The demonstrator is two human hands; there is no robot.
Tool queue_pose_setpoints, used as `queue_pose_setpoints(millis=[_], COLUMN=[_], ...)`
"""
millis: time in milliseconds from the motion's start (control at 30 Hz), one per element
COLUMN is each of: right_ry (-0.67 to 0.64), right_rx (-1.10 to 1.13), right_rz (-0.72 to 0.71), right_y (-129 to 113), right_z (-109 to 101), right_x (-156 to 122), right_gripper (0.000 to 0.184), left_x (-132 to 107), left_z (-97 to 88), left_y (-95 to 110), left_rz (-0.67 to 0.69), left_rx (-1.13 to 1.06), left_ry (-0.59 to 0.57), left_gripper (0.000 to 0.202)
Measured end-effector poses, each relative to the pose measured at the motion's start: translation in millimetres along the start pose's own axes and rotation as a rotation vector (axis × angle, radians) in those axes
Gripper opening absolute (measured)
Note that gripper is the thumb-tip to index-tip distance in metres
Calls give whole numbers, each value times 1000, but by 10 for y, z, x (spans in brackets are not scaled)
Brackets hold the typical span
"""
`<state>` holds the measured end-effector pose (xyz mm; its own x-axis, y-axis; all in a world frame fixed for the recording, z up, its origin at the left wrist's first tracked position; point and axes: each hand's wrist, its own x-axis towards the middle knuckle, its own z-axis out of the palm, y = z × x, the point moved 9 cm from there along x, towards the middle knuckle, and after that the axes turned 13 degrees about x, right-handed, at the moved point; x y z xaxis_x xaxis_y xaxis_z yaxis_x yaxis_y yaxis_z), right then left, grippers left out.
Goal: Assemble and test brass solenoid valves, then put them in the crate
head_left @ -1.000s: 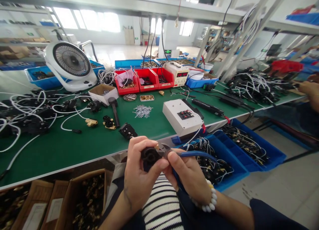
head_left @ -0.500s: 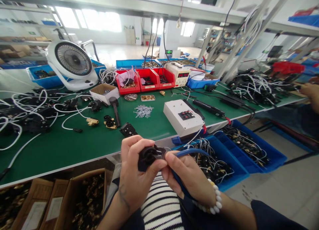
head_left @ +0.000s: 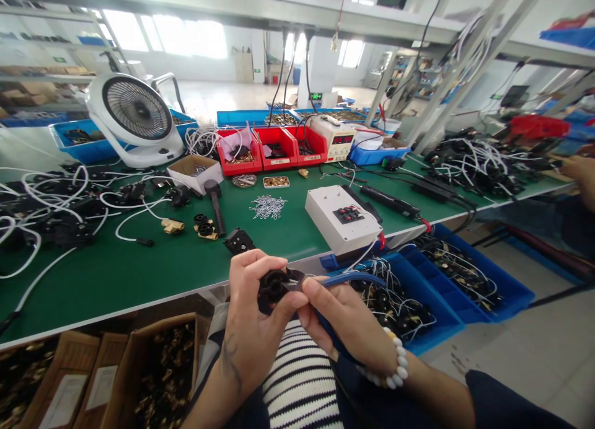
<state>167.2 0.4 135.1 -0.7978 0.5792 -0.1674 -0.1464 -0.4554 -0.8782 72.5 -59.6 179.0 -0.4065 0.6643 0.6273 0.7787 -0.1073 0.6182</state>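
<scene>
My left hand (head_left: 253,317) is closed around a round black plastic part (head_left: 273,285), holding it over my lap in front of the bench edge. Blue-handled pliers (head_left: 356,279) are gripped in my right hand (head_left: 346,314), with their metal jaws inside or against the black part's opening. What the jaws touch there is too small to make out. Just beyond my left fingers, a black housing (head_left: 238,241) lies on the green bench top (head_left: 186,274). A small heap of silvery wire pins (head_left: 268,207) sits farther back.
A white box with terminals (head_left: 343,218) and a black electric screwdriver (head_left: 389,201) lie on the right. Red bins (head_left: 239,162) and a fan (head_left: 134,119) stand behind. Blue crates (head_left: 446,317) and a cardboard box (head_left: 123,373) flank me below. Another person's hand (head_left: 579,168) shows far right.
My right hand and the pliers have shifted slightly left, and the jaws have moved closer into the black part. My left hand has tilted a little.
</scene>
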Motion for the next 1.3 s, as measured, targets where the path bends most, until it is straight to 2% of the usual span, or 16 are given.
queue_pose_setpoints(millis=[267, 433, 567, 733, 933, 1067, 1167, 1300], right_ry=[-26, -5, -53, -1, -57, -57, -57, -21], right_rx=[18, 1, -8, 21, -12, -27, -40, -122], right_rz=[31, 17, 57, -37, 24, 38, -68, -181], right_y=[31, 0, 22, -7, -10, 12, -72, -239], right_z=[42, 14, 67, 32, 47, 70, 72, -105], right_x=[14, 4, -22, 15, 0, -9, 46, 248], right_gripper=[58, 58, 57, 58, 58, 58, 57, 56], left_x=[36, 38, 32, 31, 31, 37, 33, -59], left_z=[-34, -7, -33, -12, 20, -10, 17, 252], left_y=[45, 19, 58, 41, -18, -6, -106, -247], left_rz=[12, 4, 44, -9, -49, -39, -149, -396], left_rx=[43, 29, 37, 8, -43, -33, -126, -455], left_ry=[-46, -85, -83, -83, -82, -63, -99, -338], left_gripper=[20, 19, 21, 11, 27, 21, 21, 34])
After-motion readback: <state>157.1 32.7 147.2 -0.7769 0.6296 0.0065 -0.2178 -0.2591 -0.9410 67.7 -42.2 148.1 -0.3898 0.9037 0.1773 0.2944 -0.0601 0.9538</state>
